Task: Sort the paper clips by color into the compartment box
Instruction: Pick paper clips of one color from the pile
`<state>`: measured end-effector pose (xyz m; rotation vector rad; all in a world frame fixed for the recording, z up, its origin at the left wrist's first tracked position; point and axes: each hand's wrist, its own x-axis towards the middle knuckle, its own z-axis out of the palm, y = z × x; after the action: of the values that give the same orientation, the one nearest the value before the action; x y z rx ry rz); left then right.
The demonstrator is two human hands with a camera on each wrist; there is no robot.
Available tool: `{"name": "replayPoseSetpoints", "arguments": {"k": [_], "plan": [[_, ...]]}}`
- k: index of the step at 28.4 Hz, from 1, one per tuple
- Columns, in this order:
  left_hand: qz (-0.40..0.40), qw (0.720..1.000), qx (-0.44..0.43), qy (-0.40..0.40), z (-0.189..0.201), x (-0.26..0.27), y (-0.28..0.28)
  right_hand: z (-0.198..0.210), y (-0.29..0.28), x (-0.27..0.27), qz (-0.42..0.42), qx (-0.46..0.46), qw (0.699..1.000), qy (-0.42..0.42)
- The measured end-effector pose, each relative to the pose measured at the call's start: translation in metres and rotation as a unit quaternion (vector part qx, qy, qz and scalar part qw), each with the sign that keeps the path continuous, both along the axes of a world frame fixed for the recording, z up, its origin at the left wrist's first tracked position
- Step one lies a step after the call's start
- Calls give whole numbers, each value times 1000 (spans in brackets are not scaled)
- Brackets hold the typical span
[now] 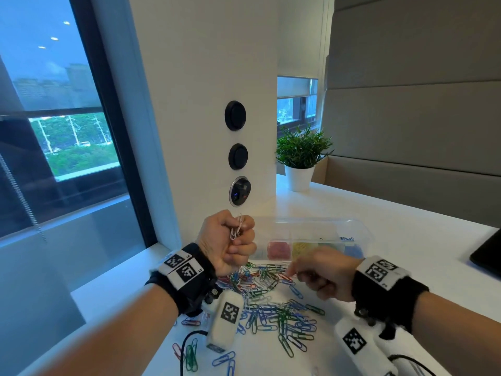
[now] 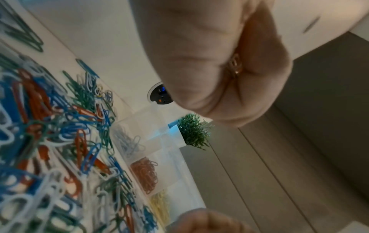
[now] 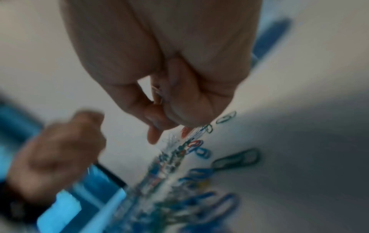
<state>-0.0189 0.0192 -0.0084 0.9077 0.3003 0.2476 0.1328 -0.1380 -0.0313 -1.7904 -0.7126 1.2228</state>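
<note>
This looks like an office in a tall building. At the left of the head view a large dark-framed window (image 1: 62, 118) looks down on trees and distant tower blocks. A white desk (image 1: 379, 218) fills the lower right, set against a white pillar (image 1: 206, 77) at centre that carries two round black sockets (image 1: 235, 115) and a round USB charging port (image 1: 240, 191) just above the desk surface. Grey upholstered wall panels (image 1: 414, 118) cover the right side, a roller blind (image 1: 296, 86) hangs over a second window at centre right, and a small potted plant (image 1: 301, 156) stands on the desk beneath it. Loose coloured paper clips (image 1: 273, 308) are strewn across the desk at bottom centre.
</note>
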Motion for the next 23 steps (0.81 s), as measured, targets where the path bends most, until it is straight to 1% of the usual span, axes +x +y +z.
{"name": "replayPoseSetpoints", "arguments": {"k": [1, 2, 3, 4, 5, 6, 8, 10, 11, 14, 16, 18, 19, 20, 23], "plan": [[6, 1000, -12, -16, -1, -1, 1, -1, 4, -4, 40, -21, 993, -109], [12, 999, -21, -27, -1, -1, 1, -2, 9, -7, 87, -34, 973, -212], [18, 999, -25, -31, -2, -1, 2, -4, 13, -10, 134, -35, 944, -300], [23, 999, -25, -27, -3, -1, 2, -4, 17, -14, 174, -26, 914, -366], [26, 999, -23, -15, -3, 0, 3, -4, 20, -19, 200, -14, 891, -408], [30, 999, -17, 6, -3, 0, 3, -3, 23, -23, 216, -5, 877, -429], [39, 997, 19, 62, -3, -1, 4, -3, 27, -28, 236, 0, 863, -446], [45, 986, 93, 127, -3, -4, 5, -3, 30, -31, 251, -5, 852, -460], [45, 975, 146, 158, -3, -7, 5, -3, 32, -31, 255, -9, 847, -467], [16, 928, 302, 219, -2, -14, 3, -4, 34, -32, 262, -26, 833, -486], [-16, 896, 365, 253, -1, -18, 1, -6, 34, -31, 260, -40, 828, -495], [-47, 859, 422, 286, 0, -20, -2, -7, 31, -29, 253, -48, 831, -494], [-64, 833, 461, 299, 0, -19, -3, -7, 28, -26, 246, -49, 835, -490], [-85, 801, 506, 309, 0, -17, -6, -6, 26, -24, 239, -49, 841, -483], [-161, 685, 638, 314, -3, -8, -14, -3, 18, -15, 234, -43, 849, -472]]}}
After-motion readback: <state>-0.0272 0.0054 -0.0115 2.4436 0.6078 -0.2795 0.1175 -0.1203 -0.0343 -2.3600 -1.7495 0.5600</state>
